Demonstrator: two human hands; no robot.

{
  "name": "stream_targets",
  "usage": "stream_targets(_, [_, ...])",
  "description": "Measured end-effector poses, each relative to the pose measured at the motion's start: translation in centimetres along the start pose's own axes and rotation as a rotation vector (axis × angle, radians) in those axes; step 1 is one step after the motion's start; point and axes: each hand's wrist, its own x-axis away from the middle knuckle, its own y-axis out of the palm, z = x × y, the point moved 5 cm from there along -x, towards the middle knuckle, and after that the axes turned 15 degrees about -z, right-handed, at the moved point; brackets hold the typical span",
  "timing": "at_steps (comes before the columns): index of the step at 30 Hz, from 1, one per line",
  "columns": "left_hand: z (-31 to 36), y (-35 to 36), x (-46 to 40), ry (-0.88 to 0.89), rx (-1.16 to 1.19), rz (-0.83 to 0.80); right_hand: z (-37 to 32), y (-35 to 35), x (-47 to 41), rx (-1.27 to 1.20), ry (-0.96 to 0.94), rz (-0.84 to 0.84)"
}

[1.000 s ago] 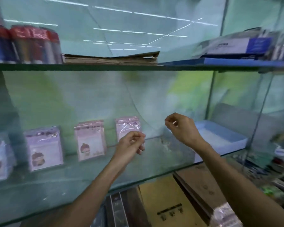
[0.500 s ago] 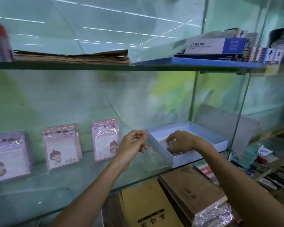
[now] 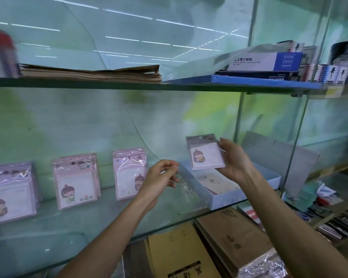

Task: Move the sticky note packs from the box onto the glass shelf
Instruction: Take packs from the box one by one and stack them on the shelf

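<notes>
Pinched by its right edge in the right hand (image 3: 236, 161), one sticky note pack (image 3: 206, 152) upright above the open box (image 3: 247, 197) at the right end of the glass shelf (image 3: 48, 233). Loosely curled and empty beside it, the left hand (image 3: 159, 182). Further left along the back glass, three more packs (image 3: 76, 181) standing upright.

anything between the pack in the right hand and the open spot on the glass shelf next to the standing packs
Only the left hand. It hovers over the bare stretch of glass shelf between the rightmost standing pack and the box, on the path from the held pack in the right hand. Nothing else blocks it.
</notes>
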Motion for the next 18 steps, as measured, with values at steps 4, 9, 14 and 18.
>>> stream_targets(4, [0.4, -0.2, 0.6, -0.002, 0.055, -0.024, 1.8, 1.8, -0.6, 0.093, 0.016, -0.062])
stream_targets(9, [1.1, -0.7, 1.9, 0.027, 0.173, -0.096, 3.7, 4.2, -1.6, 0.182, -0.02, -0.15])
stream_targets(14, [1.8, -2.6, 3.4, 0.119, 0.111, -0.021, 5.9, 6.9, -1.8, 0.258, -0.043, -0.236])
stream_targets(18, [2.0, -5.2, 4.9, 0.159, 0.022, 0.053, 6.0, 8.0, -1.7, 0.262, -0.103, -0.21])
